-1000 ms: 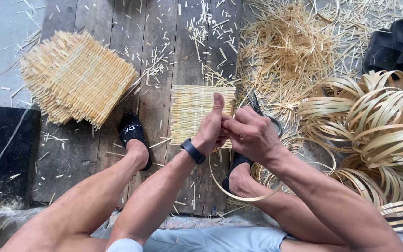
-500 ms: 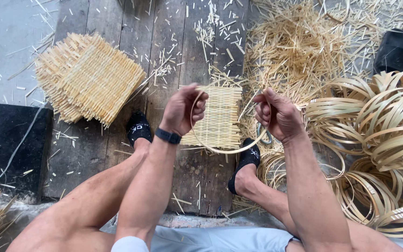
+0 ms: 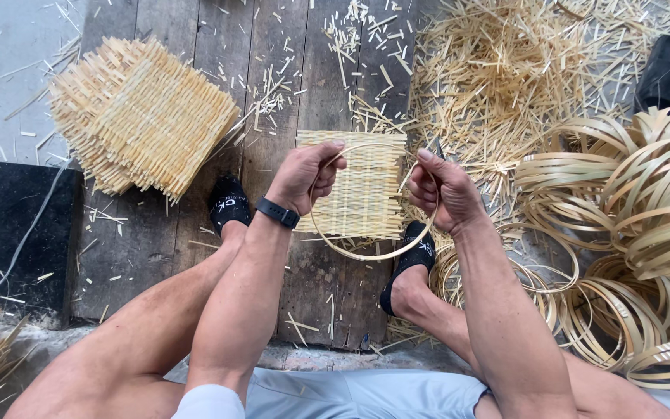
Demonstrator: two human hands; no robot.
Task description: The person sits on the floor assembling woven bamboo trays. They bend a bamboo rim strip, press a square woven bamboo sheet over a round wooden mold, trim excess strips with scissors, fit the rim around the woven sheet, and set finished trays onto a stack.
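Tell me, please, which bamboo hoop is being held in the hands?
The single thin hoop above the woven mat, gripped by both hands; the others lie piled at the right.

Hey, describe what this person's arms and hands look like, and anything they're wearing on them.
Both arms are bare to the shoulder, with no sleeves or gloves. The left hand has a black band, like a watch or fitness tracker, around its wrist. The right hand and its wrist carry nothing: no band or ring is visible.
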